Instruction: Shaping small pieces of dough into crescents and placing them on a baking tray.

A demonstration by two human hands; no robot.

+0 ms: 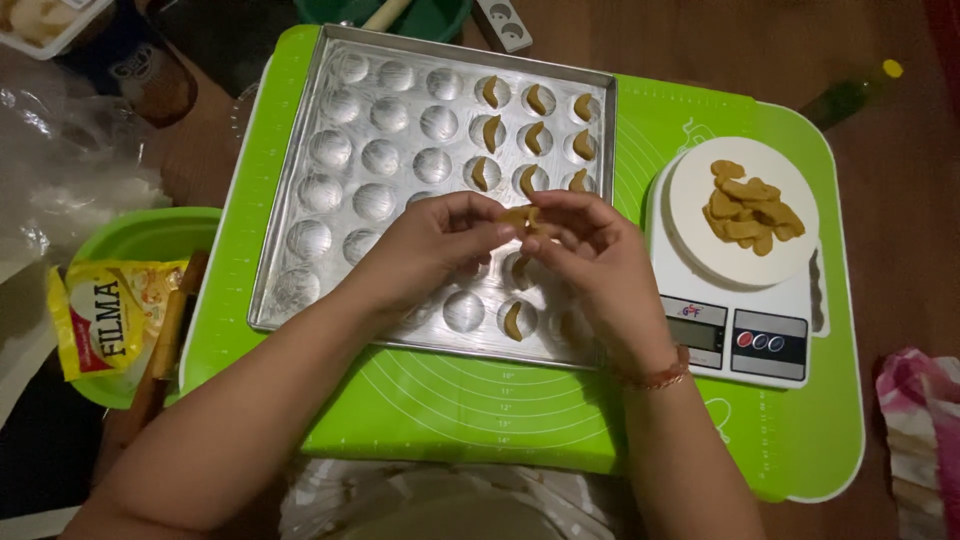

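My left hand [430,240] and my right hand [590,255] meet over the middle of a metal tray [300,200] with round hollows. Both pinch one small piece of brown dough [520,216] between their fingertips. Curved brown dough pieces [535,135] lie in several hollows at the tray's upper right, and one more [513,320] sits near the front edge. A white kitchen scale [740,300] stands right of the tray with a pile of brown dough pieces [750,208] on its round plate.
A bright green silicone mat [480,410] lies under tray and scale. At the left is a green bowl [140,240] with a yellow packet [105,315] and a wooden stick [165,345]. A pink cloth [915,430] lies at right, a jar [140,60] at upper left.
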